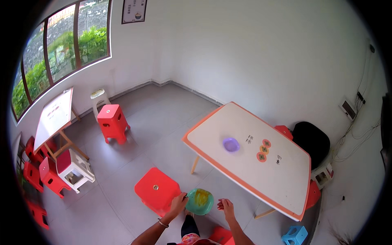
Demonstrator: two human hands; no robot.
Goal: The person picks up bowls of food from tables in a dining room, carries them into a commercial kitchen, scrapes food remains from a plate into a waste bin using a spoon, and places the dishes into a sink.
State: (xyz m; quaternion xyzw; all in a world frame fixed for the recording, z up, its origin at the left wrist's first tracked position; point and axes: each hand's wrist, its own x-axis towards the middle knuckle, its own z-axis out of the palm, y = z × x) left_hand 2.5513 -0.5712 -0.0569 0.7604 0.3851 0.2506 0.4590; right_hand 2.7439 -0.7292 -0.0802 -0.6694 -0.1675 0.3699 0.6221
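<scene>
My left hand [178, 203] grips the left rim of a green dish [206, 208], holding it in front of me above the floor. Inside the dish lies a yellow-orange, wet-looking mass [201, 197]; its kind is too unclear to name. To the right of the dish, and apart from it, is my right hand [226, 207], with its fingers loosely bent and slightly apart. No object shows in it. A red plastic stool [157, 188] stands just beyond my left hand. A purple bowl [231, 144] rests on the white table [281, 182] ahead to the right.
The table's orange edge [241, 179] runs close on my right. Another red stool [220, 236] is by my legs, and a small blue stool [295, 235] stands at lower right. Several stools surround a second table [55, 118] on the left. A black chair [311, 141] stands behind the near table.
</scene>
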